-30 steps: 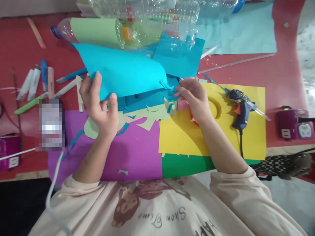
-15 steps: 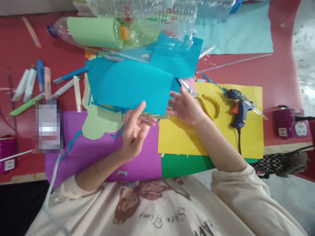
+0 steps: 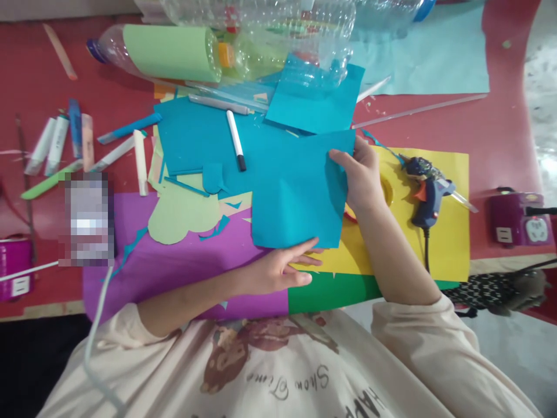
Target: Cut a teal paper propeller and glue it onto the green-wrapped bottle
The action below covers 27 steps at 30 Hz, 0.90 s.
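My right hand (image 3: 364, 173) is closed on the right edge of a blue paper sheet (image 3: 300, 191), its thumb on top and the other fingers behind. The sheet is slightly bent and lies over part of the purple and yellow sheets. Along its lower edge rests my left hand (image 3: 278, 270), fingers stretched out and apart, the index finger at the paper's edge. Left of the sheet, a white marker with a black cap (image 3: 236, 141) lies on another blue sheet (image 3: 187, 136). Yellow-handled scissors (image 3: 386, 188) are mostly hidden behind the held sheet and my right hand.
A glue gun (image 3: 429, 200) lies on yellow paper (image 3: 448, 249) at the right. Clear plastic bottles (image 3: 278, 29) line the back, one wrapped in green paper (image 3: 172, 52). Several markers and a blurred phone (image 3: 89, 217) are at the left. A pale green cutout (image 3: 183, 212) lies on purple paper (image 3: 139, 249).
The blue sheet has shifted right and towards me, and my right hand has taken hold of its right edge. My left hand has moved right and down. The black-capped marker has come into view.
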Motion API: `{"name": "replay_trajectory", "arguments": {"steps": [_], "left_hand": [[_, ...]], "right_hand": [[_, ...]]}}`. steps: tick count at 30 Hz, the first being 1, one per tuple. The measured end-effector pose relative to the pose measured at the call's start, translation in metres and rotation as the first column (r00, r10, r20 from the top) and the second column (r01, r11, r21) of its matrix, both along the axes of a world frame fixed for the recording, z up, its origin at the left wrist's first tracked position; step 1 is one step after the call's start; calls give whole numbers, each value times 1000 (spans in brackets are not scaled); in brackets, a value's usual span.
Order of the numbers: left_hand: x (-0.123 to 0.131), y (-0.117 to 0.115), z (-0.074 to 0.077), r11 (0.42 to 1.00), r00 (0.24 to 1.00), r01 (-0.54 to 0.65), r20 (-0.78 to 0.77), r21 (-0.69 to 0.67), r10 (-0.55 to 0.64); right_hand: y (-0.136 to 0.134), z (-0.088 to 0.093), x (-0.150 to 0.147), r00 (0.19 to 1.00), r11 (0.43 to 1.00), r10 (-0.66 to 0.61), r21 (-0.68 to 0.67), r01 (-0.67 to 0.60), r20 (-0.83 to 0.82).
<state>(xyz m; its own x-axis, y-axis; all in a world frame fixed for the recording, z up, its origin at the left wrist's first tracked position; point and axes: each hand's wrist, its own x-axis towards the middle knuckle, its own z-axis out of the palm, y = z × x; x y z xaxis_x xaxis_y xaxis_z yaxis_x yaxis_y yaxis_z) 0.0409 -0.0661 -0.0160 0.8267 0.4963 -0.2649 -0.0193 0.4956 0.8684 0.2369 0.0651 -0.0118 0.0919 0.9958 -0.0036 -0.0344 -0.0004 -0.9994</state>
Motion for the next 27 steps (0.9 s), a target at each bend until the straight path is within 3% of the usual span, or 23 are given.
{"name": "replay_trajectory", "arguments": {"steps": [3,8,12,13,14,15,16,17,18,20,22,23,25,27], "left_hand": [[-1,2,5,987,993,101,67,-127,-93],[-9,13,29,906,923,369,195,-206,-332],[-20,29,41,830,808,554,283,-66,-517],[-23,33,42,888,864,460,230,-4,-447],[-26,37,41,950,937,302,160,78,-311],[-28,41,40,973,991,112,52,203,-125],[-30,44,37,929,996,-38,-57,367,64],[-31,47,34,836,968,-74,-161,543,191],[-31,48,31,717,934,-18,-245,696,261],[-30,48,24,488,880,168,-354,857,318],[-26,45,18,265,847,342,-418,902,328],[-24,42,16,185,829,423,-461,887,315],[-20,36,14,100,781,531,-531,842,327],[-18,32,15,82,727,603,-589,794,353]], "right_hand": [[5,-8,10,998,1000,-20,16,19,51],[7,-8,15,979,999,20,30,-27,202],[3,4,8,947,990,32,120,-74,320],[2,5,6,943,987,34,140,-84,330],[1,5,4,941,984,40,149,-95,337],[0,5,3,938,983,46,150,-103,343],[-1,4,1,937,983,52,147,-108,346],[-2,3,-1,937,984,58,138,-112,344],[-3,2,-2,938,985,68,127,-117,339],[-4,2,-5,943,985,99,106,-139,317],[-6,4,-8,948,982,140,87,-170,284],[-6,5,-9,950,979,159,81,-187,269],[-7,9,-10,948,974,187,76,-213,258],[-8,12,-10,931,969,202,75,-235,303]]}}
